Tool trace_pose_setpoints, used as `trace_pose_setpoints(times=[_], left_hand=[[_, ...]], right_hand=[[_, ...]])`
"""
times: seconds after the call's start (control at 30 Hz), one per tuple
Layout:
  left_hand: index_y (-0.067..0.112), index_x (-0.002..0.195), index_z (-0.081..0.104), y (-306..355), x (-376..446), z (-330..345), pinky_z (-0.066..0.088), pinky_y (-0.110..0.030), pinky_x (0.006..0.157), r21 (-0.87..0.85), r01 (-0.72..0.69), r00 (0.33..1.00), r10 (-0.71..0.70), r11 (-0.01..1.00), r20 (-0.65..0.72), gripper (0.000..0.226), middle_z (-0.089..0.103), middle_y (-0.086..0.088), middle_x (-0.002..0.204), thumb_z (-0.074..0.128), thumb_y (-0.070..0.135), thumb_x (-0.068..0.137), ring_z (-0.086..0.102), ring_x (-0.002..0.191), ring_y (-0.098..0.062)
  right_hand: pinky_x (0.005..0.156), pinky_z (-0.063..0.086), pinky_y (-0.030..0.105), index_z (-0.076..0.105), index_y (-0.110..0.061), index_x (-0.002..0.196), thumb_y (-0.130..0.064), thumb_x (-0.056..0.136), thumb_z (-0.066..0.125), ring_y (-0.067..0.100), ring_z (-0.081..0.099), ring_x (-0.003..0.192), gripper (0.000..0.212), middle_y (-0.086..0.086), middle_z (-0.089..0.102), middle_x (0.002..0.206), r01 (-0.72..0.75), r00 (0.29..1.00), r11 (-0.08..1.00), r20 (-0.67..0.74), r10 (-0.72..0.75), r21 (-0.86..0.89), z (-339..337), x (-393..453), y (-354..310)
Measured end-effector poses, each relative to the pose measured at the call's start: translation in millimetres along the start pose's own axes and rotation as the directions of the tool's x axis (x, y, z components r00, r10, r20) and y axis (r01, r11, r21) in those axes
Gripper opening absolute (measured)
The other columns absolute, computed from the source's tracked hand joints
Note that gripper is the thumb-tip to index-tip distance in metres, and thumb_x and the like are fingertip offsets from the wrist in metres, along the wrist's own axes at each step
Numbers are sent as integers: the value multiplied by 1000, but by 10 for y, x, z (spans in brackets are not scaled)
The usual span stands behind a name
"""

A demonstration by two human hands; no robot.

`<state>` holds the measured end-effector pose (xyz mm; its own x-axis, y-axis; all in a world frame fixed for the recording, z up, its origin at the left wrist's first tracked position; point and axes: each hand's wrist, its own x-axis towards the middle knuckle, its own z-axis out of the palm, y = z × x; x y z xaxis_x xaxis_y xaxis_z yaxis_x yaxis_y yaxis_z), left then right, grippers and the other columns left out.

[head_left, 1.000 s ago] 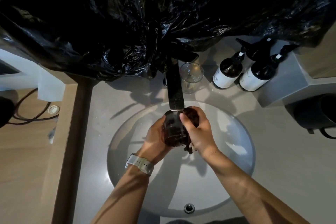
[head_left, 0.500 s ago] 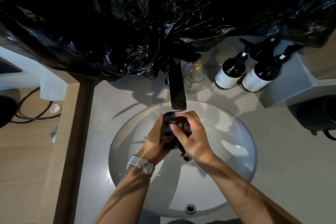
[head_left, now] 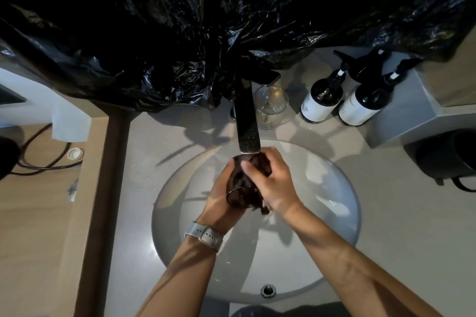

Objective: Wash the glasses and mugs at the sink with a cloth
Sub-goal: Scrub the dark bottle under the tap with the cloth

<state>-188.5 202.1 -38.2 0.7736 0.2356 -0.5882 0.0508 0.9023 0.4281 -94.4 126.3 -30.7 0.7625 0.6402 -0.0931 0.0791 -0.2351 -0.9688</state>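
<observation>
Directly under the tap [head_left: 248,121], left hand [head_left: 219,203] grips a glass [head_left: 238,183]; right hand [head_left: 275,183] fingers [head_left: 251,168] press cloth [head_left: 260,162] around it, scrubbing over the sink [head_left: 334,213].

The faucet [head_left: 247,121] overhangs the basin [head_left: 334,188] directly above both hands; basin sides lie open. Behind, a wine glass [head_left: 271,105], two pump bottles [head_left: 322,100] and seemingly low-hanging black plastic [head_left: 180,33] crowd the counter.

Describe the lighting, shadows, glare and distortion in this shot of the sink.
Head view: dim overall, with hard light from the upper left throwing arm shadows into the sink; bright glare speckles the black plastic sheet and the faucet; wide-angle bending curves the counter edges; the dark cloth in the left hand and right hand shows little detail.
</observation>
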Motion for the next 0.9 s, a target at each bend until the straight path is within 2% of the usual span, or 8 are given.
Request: trace_pose_setpoints(times=[0.1, 0.17, 0.23, 0.33, 0.53, 0.63, 0.8, 0.9], left_hand=[[1, 137, 52, 118, -74, 14, 48, -52, 89, 120, -18, 1000, 17, 993, 15, 54, 58, -27, 128, 29, 40, 106, 61, 106, -38], [-2, 138, 48, 184, -115, 26, 52, -45, 83, 170, -17, 1000, 14, 985, 15, 50, 60, -27, 125, 33, 32, 105, 66, 100, -31], [-5, 134, 52, 154, -135, 30, 53, -37, 76, 233, -41, 999, 41, 972, 6, 45, 63, -24, 114, 35, 26, 106, 68, 93, -26], [3, 130, 57, 83, -160, 107, 52, -45, 80, 166, -19, 1000, 17, 986, 13, 53, 62, -24, 120, 35, 43, 103, 62, 104, -36], [0, 138, 50, 110, -32, 207, 51, -49, 86, -17, 8, 998, -9, 1000, -66, 58, 48, -33, 138, 49, 43, 98, 53, 116, -42], [1, 125, 61, 101, -24, 178, 46, -46, 102, -106, 5, 988, -22, 994, -152, 49, 62, -23, 123, 50, 40, 98, 62, 113, -35], [17, 90, 66, 20, -128, 305, 53, -17, 62, -42, -118, 984, 111, 992, -139, 39, 73, 11, 71, 32, 3, 106, 69, 64, 3], [24, 96, 63, -10, -139, 326, 53, -16, 70, -64, -129, 978, 116, 990, -175, 36, 72, 24, 71, 39, 0, 103, 68, 69, 8]], right_hand=[[88, 50, 32, 65, -18, 94, -24, 84, 72, 19, 66, 93, 14, 9, 68, 96, -147, 987, 976, -41, 155, 162, -55, 120, 73], [87, 49, 26, 64, -21, 96, -25, 85, 72, 15, 65, 94, 15, 8, 67, 99, -163, 982, 975, -74, 176, 153, -51, -10, 77], [86, 46, 18, 62, -22, 97, -29, 84, 70, 11, 61, 95, 18, 6, 62, 100, -37, 996, 998, -75, 40, 44, -17, -142, 16], [88, 46, 19, 66, -15, 102, -30, 83, 70, 12, 59, 96, 25, 4, 57, 98, 164, 986, 982, 52, -160, -89, 1, -75, -66], [77, 51, 27, 63, -17, 98, -23, 89, 68, 17, 67, 89, 12, 4, 69, 93, -232, 963, 930, -65, 260, 285, -41, 18, -1], [65, 56, 33, 60, -19, 100, -35, 84, 70, 30, 68, 85, 24, 10, 69, 94, -275, 939, 891, -98, 329, 360, 39, -226, -6], [82, 54, 27, 62, -9, 99, -14, 85, 72, 17, 66, 89, 18, 9, 69, 94, -174, 977, 942, -73, 202, 289, 0, 13, -152], [74, 54, 27, 65, -9, 97, -8, 86, 70, 15, 68, 81, 13, 4, 71, 86, -236, 970, 900, 36, 239, 368, -30, 137, -163]])
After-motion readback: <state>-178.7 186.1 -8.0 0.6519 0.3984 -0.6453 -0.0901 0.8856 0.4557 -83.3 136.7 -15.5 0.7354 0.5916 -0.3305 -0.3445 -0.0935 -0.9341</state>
